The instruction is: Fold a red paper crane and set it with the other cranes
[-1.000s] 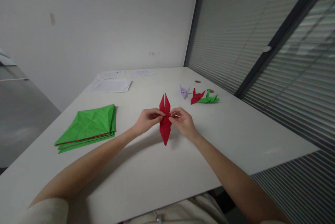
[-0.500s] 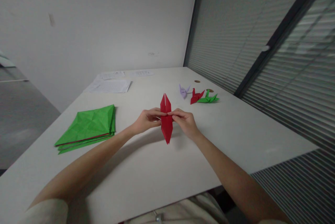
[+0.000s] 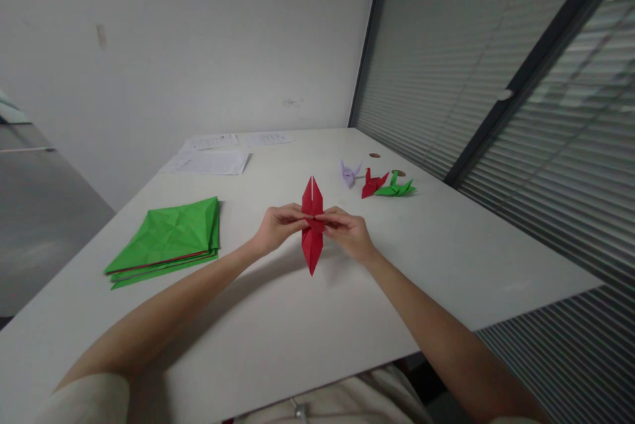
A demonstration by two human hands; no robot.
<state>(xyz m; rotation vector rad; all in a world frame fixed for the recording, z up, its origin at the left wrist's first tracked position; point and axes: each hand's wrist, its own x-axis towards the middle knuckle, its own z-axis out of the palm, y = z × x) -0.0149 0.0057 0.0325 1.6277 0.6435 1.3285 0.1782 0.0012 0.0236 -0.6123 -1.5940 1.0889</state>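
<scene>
Your left hand (image 3: 282, 229) and right hand (image 3: 350, 232) pinch a pointed red folded paper (image 3: 312, 256) between fingertips, one at each side of its middle, over the white table (image 3: 297, 344). Left: a mostly green paper stack (image 3: 171, 235). Beyond, right: three paper birds (image 3: 372, 186).

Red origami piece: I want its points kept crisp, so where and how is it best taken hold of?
The red origami piece is probably best pinched at its broad middle, from left and right, as the left hand and right hand do: both ends taper to points, the upper one slit, so they likely bend sooner.
</scene>
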